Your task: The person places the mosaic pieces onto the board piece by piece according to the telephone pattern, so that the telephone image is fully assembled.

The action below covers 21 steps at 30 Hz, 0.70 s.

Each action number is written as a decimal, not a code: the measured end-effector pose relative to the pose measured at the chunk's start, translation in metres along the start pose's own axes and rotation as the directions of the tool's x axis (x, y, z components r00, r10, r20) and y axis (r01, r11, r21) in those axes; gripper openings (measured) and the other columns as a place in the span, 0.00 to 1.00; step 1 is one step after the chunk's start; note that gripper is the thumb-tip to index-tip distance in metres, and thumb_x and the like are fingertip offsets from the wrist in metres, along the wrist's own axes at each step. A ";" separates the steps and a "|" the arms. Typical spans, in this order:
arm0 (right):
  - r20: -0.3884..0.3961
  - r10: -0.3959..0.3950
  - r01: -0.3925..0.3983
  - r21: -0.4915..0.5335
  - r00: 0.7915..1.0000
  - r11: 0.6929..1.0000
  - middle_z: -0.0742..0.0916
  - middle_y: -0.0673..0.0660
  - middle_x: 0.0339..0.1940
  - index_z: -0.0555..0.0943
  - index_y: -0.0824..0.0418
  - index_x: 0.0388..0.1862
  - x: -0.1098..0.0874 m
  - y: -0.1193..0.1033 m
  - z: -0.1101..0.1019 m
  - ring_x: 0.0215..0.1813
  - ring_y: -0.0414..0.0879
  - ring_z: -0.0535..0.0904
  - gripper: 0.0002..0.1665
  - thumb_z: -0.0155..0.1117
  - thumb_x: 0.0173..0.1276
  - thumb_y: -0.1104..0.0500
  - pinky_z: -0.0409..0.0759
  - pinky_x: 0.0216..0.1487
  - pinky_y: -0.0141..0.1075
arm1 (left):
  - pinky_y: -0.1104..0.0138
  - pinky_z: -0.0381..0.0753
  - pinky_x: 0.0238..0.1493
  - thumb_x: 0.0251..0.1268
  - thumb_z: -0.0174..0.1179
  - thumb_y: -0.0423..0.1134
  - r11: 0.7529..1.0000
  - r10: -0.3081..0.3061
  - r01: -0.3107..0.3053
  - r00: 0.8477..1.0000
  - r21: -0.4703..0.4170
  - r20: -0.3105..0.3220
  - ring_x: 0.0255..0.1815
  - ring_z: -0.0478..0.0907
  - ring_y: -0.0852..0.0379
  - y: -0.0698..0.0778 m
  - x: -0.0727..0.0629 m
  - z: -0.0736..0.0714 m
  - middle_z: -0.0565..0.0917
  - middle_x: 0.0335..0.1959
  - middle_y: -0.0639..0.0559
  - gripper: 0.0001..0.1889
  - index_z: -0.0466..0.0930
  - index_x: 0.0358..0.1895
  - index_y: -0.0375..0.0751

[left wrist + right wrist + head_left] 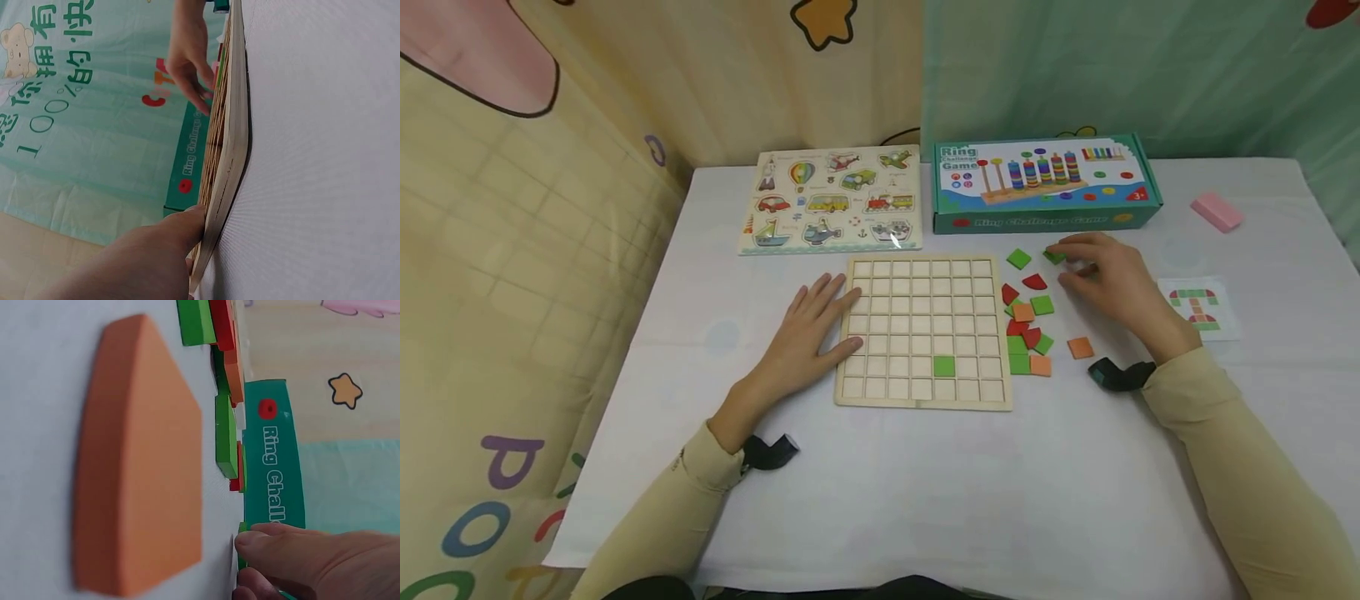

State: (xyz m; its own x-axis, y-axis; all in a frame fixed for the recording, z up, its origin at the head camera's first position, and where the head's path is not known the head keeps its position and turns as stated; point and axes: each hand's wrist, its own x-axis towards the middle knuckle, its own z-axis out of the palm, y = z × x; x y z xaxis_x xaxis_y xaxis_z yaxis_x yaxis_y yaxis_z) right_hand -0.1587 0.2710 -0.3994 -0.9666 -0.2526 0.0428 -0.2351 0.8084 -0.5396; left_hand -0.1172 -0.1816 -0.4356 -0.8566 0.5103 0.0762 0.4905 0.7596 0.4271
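Note:
My left hand [805,342] lies with spread fingers along the left side of a wooden grid board [923,407], its fingertips and thumb on the rim. One green square tile [943,367] sits in a cell near the board's lower right. My right hand [1108,279] is beyond the loose tiles, its index fingertip over a green tile [1055,257] and its thumb apart from it. In the right wrist view, fingertips are right at a green tile [242,550]. An orange tile [140,462] stands large in front of that camera.
Several green, red and orange tiles [1041,305] lie beside the board. A pattern card [1225,312] and a pink block [1217,212] are at the right. A vehicle picture puzzle [831,204] and a green Ring Challenge Game box [1048,223] stand behind the board.

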 end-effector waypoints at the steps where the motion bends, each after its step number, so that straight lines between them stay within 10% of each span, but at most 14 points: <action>1: -0.002 -0.010 0.010 -0.013 1.000 1.000 0.79 0.69 0.67 0.81 0.65 0.68 0.000 0.001 0.000 0.59 0.65 0.78 0.25 0.68 0.73 0.68 0.83 0.57 0.63 | 0.43 0.37 0.87 0.76 0.60 0.56 1.000 0.001 -0.001 1.000 0.000 -0.001 0.89 0.43 0.43 0.000 0.000 0.000 0.53 0.88 0.43 0.39 0.61 0.84 0.47; 21: -0.087 -0.066 0.064 -0.035 0.994 0.997 0.89 0.64 0.49 0.87 0.65 0.50 0.001 0.006 0.007 0.49 0.58 0.82 0.11 0.73 0.69 0.67 0.80 0.50 0.52 | 0.43 0.38 0.87 0.77 0.61 0.54 1.000 0.002 -0.002 1.000 -0.005 -0.009 0.89 0.43 0.42 0.000 -0.001 0.003 0.54 0.87 0.42 0.38 0.61 0.83 0.46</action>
State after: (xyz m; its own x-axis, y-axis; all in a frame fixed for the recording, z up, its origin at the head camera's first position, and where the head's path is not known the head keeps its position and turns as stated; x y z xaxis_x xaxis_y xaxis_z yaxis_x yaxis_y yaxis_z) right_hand -0.1601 0.2720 -0.4087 -0.9540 -0.2585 0.1517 -0.2996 0.8087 -0.5062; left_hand -0.1161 -0.1813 -0.4382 -0.8569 0.5084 0.0848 0.4916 0.7567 0.4311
